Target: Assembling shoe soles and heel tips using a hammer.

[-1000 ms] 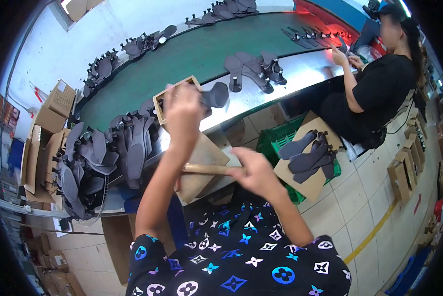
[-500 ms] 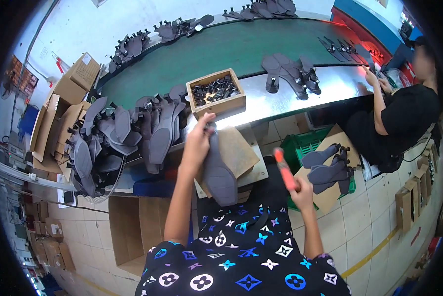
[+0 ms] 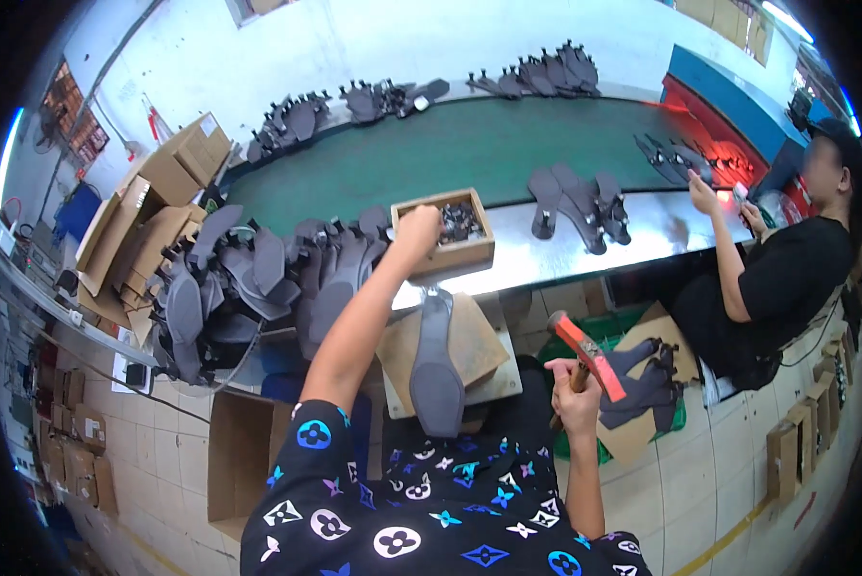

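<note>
My left hand [image 3: 418,228] reaches into a small wooden box [image 3: 469,253] of dark small parts at the edge of the metal shelf; the fingers are bent and I cannot see what they hold. A grey shoe sole [image 3: 436,357] lies lengthwise on a cardboard-covered stand [image 3: 479,338] in front of me. My right hand [image 3: 573,399] grips a hammer with a red head [image 3: 586,353], raised to the right of the stand.
A heap of grey soles [image 3: 258,283] fills the shelf to the left. A green conveyor belt [image 3: 450,149] carries more soles. A seated person in black [image 3: 786,278] works at right. A green crate [image 3: 676,418] holds soles; cardboard boxes [image 3: 143,216] stand left.
My left hand let go of the sole on the stand and moved up into the wooden box. The hammer has risen slightly in my right hand.
</note>
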### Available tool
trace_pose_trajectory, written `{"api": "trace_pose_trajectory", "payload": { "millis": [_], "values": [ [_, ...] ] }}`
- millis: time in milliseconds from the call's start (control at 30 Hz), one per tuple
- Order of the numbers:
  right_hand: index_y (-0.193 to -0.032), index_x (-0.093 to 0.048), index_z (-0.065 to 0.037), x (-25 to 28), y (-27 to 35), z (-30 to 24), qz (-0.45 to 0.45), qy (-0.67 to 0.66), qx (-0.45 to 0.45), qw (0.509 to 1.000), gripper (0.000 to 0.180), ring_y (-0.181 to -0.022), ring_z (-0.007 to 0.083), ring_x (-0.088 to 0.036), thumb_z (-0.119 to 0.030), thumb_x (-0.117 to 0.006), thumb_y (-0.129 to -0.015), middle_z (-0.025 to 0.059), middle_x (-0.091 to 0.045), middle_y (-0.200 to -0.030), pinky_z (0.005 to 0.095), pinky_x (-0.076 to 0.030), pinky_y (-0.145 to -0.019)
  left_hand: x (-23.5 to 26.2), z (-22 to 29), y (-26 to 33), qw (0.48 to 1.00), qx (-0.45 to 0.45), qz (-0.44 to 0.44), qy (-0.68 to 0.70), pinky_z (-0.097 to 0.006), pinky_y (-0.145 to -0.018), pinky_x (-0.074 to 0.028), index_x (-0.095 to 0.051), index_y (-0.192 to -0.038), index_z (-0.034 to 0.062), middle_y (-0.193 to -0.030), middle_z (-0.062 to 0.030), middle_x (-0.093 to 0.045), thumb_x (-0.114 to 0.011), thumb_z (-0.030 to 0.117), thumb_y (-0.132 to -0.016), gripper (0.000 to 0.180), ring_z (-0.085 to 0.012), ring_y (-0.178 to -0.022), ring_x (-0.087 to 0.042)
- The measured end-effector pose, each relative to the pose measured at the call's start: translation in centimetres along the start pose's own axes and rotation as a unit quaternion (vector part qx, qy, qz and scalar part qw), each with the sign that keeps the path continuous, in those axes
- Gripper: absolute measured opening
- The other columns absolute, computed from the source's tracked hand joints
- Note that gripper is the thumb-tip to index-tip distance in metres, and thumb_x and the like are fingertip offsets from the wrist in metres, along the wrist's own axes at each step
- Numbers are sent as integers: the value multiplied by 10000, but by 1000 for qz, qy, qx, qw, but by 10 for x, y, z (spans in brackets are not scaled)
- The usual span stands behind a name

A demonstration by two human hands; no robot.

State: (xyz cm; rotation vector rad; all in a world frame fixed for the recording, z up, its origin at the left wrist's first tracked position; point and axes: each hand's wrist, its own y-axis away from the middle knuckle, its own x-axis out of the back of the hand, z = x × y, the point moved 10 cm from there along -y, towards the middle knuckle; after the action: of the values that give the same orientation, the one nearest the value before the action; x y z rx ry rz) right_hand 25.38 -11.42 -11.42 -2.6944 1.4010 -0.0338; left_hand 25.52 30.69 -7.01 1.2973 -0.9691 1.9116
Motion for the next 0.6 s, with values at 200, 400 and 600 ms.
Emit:
{"api": "trace_pose_trajectory", "payload": {
  "millis": [200,400,600],
  "values": [
    [-1060,-672,-14,-26,-24,-54,-57,-19,72,996,201,-457,3,-416,-199,-647,-989,-19,-563,-672,197,-299,-395,79,48,54,981,-69,164,81,-430,-707,-532,-731,-857,17,-832,-163,-702,-714,154,-839,140,-334,-790,-683],
    [-1142,-650,14,-71,-47,-140,-107,-57,164,979,301,-473,-5,-431,-232,-674,-970,115,-724,-989,171,-330,-416,192,144,191,874,-267,366,175,-372,-660,-503,-663,-904,8,-828,-100,-611,-775,-60,-709,236,-279,-762,-606],
    [-1088,-669,32,-113,-42,-163,-197,-123,89,969,275,-664,52,-559,-168,-742,-914,105,-723,-1004,204,-446,-582,207,177,262,842,-357,394,95,-328,-691,-553,-717,-1001,-7,-1007,-83,-684,-820,-5,-698,320,-244,-852,-646]
  ]
}}
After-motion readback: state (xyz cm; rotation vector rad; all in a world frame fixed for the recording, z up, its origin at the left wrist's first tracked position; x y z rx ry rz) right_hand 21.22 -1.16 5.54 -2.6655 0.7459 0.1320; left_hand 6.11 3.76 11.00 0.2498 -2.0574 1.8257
